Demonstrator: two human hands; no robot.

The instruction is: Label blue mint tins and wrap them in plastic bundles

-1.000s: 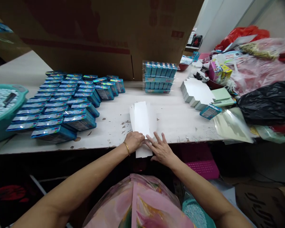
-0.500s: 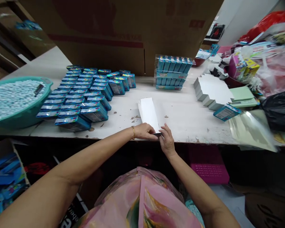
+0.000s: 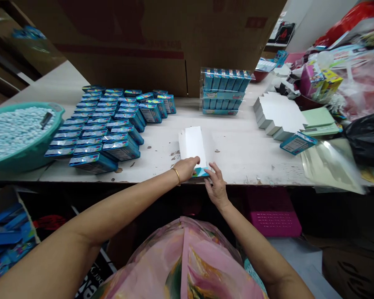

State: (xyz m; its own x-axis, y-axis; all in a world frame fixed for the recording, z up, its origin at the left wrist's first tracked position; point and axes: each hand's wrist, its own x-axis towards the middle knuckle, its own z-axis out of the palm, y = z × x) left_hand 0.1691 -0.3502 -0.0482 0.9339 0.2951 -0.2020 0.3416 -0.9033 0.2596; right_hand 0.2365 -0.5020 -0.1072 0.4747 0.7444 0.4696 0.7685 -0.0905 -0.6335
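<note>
A cardboard tray (image 3: pixel 194 141), white inside and partly folded, lies on the table in front of me. Its near end wall stands up and shows a blue printed outside. My left hand (image 3: pixel 187 168) is closed on the near left corner, with the thumb over the inside. At the near right corner my right hand (image 3: pixel 217 187) pinches the end wall's edge, one finger lifted away. Left of the tray, small blue boxes (image 3: pixel 121 150) stand in rows. Behind it, clear-wrapped blue trays of boxes (image 3: pixel 222 94) are stacked. A pile of white flat cardboard blanks (image 3: pixel 280 114) lies to the right.
A teal basin (image 3: pixel 25 160) of small wrapped pieces stands at the far left. A large brown carton (image 3: pixel 127 66) rises at the back. At right are a single blue box (image 3: pixel 298 143), green cards (image 3: pixel 321 120), clear plastic sheets (image 3: pixel 330 166) and a black bag (image 3: pixel 367 137).
The tray's near end wall has come upright, showing its blue outside. My left hand has moved back to the left corner with the thumb raised inside; my right hand stays at the right corner.
</note>
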